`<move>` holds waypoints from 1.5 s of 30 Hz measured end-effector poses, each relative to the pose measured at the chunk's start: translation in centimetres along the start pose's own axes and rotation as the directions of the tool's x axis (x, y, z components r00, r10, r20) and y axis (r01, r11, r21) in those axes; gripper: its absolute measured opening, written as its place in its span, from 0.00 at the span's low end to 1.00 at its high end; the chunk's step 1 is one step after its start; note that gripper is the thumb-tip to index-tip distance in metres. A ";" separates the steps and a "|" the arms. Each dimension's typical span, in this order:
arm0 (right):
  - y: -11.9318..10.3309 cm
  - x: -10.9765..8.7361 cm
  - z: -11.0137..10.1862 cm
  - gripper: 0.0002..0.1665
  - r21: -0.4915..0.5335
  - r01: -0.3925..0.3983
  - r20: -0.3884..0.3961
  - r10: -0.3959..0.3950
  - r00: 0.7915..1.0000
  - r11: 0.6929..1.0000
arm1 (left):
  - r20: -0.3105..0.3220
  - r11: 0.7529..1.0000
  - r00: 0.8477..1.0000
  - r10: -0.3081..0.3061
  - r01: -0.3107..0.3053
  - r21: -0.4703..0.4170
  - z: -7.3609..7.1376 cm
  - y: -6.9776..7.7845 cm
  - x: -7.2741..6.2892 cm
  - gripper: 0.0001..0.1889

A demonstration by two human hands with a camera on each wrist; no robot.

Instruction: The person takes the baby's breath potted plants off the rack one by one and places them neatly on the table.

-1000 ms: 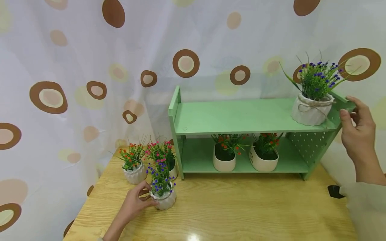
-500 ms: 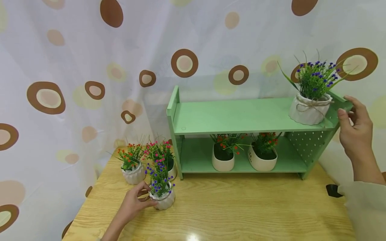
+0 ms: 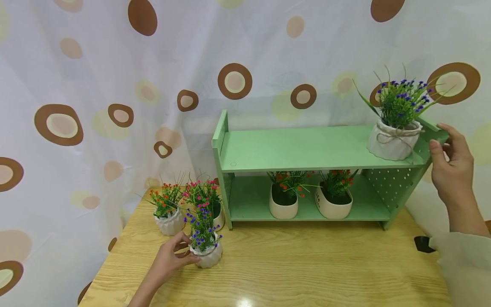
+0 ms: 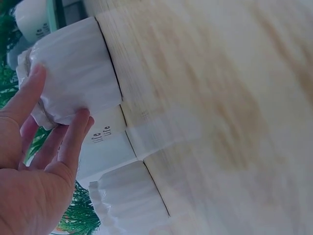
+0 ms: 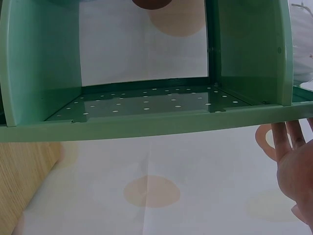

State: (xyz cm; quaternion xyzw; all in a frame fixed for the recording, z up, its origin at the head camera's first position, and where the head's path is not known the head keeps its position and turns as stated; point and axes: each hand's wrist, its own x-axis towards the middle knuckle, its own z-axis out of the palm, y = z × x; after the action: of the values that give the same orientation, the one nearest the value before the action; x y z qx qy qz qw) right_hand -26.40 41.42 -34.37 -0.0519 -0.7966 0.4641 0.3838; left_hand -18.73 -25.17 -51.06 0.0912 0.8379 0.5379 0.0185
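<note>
Shelf on table, potted plants left, inside, on top

The head view looks forward and down from above, far enough back to hold the left hand, the right hand and the green shelf between their fingers. The left wrist view is close and turned on its side, facing past the left fingers to the white pot they touch, which the head view also shows. The right wrist view, likewise sideways, faces the shelf's front from nearby; the dotted end panel beside the right fingers reappears in the head view.
</note>
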 end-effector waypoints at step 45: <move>0.2 0.0 0.0 0.28 -0.020 0.008 0.015 -0.008 1.000 1.000 | -0.325 0.917 0.857 0.399 -0.367 0.159 -0.1 9.3 -2.1 0.43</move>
State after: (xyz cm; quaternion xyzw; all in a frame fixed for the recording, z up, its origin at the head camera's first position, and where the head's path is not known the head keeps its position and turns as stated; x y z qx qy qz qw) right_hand -26.50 41.52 -34.51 -0.0491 -0.8042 0.4549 0.3793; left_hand -15.45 -21.82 -42.76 0.1594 0.8161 0.4996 -0.2429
